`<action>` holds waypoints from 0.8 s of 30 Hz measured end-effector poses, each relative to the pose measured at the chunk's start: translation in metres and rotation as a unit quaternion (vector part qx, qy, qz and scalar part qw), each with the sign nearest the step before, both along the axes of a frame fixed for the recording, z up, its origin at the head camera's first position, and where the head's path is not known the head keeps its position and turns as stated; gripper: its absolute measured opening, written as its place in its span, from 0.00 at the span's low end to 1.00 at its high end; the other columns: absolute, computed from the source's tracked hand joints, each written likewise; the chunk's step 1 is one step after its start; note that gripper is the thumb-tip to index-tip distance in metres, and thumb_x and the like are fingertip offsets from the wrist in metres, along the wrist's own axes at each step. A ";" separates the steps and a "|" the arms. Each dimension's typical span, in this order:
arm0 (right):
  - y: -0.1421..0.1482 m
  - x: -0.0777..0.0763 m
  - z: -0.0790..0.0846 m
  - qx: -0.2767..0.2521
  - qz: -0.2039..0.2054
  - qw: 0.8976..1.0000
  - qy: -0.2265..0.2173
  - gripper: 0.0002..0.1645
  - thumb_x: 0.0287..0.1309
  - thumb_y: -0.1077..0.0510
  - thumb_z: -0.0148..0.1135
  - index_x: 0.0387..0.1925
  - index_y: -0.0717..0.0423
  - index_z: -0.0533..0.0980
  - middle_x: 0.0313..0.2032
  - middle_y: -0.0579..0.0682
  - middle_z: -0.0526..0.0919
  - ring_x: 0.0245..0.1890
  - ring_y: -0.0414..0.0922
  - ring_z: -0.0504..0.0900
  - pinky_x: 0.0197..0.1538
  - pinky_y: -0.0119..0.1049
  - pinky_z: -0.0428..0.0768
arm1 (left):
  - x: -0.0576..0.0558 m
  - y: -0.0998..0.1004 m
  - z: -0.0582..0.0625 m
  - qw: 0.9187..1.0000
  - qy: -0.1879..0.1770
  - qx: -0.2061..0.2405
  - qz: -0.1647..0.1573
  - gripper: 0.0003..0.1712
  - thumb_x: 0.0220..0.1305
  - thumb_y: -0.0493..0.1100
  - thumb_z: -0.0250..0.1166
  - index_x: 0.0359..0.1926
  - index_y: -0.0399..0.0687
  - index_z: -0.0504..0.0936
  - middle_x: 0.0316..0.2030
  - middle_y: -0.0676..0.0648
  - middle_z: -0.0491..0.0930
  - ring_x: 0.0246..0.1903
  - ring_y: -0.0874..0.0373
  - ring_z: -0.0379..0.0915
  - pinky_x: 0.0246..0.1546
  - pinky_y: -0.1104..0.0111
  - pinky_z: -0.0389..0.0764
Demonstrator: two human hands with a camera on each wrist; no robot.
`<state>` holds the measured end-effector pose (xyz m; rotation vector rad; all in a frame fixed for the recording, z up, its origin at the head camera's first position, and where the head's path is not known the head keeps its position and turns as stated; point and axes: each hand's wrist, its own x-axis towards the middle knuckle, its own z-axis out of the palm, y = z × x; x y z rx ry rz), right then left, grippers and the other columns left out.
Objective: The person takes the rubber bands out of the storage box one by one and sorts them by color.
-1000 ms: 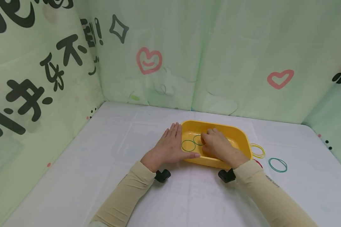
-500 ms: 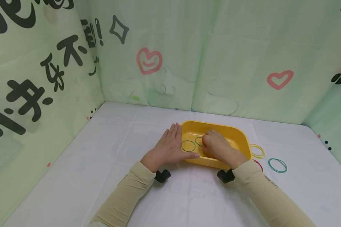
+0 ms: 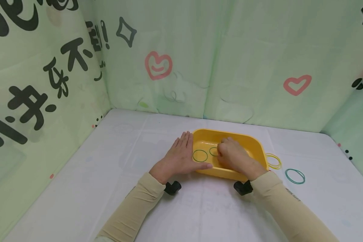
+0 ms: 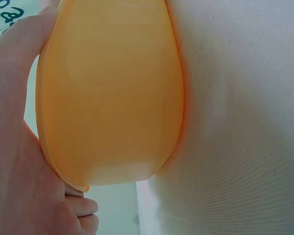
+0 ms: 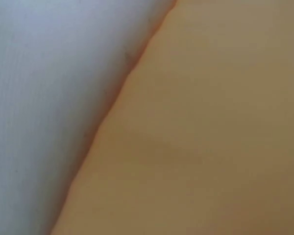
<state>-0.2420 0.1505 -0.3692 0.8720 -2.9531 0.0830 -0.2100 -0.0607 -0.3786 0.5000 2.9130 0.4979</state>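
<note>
A yellow plastic tray (image 3: pixel 224 173) sits on the table, its outer wall filling much of both wrist views. My left hand (image 3: pixel 181 154) lies against its left end with straight fingers, the thumb along the front rim. Inside the tray, my right hand (image 3: pixel 234 155) points down with curled fingers and pinches the edge of a thin green rubber band (image 3: pixel 210 151); the fingertips are hidden behind the hand. Another green rubber band (image 3: pixel 200 150) lies flat on the tray floor to the left. The right wrist view shows no fingers.
Just right of the tray lie yellow rubber bands (image 3: pixel 272 155), and farther right are teal ones (image 3: pixel 296 182). A pale green printed curtain (image 3: pixel 245 60) closes off the back and sides of the white table (image 3: pixel 133 144).
My right hand slides slightly right along the tray floor, and the green band at its fingers shifts right with it. The right sleeve now covers most of a red band. My left hand stays put.
</note>
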 end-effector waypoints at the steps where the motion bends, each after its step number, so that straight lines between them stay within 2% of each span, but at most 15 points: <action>1: 0.001 0.000 0.001 -0.002 -0.001 1.000 -0.001 0.10 0.54 0.65 0.64 0.19 0.58 0.76 0.23 0.50 0.71 0.28 0.49 0.67 0.35 0.39 0.68 | 0.000 0.000 0.000 1.000 0.000 0.000 0.001 0.76 0.50 0.86 0.51 0.78 0.37 0.33 0.80 0.40 0.34 0.79 0.50 0.29 0.79 0.56 0.40; 11: 0.012 -0.002 0.007 -0.007 -0.021 1.000 -0.013 0.09 0.53 0.65 0.65 0.20 0.58 0.76 0.24 0.50 0.71 0.30 0.49 0.68 0.36 0.40 0.68 | 0.001 0.000 0.000 1.000 0.009 0.003 -0.002 0.76 0.50 0.86 0.52 0.78 0.37 0.34 0.80 0.40 0.35 0.79 0.49 0.30 0.79 0.55 0.41; 24: 0.025 0.001 0.020 -0.005 -0.015 1.000 0.025 0.09 0.52 0.66 0.67 0.21 0.59 0.76 0.24 0.50 0.72 0.28 0.48 0.66 0.36 0.38 0.67 | 0.000 0.000 -0.001 1.000 0.003 0.001 0.001 0.76 0.50 0.86 0.52 0.78 0.37 0.33 0.80 0.41 0.34 0.79 0.50 0.29 0.79 0.55 0.40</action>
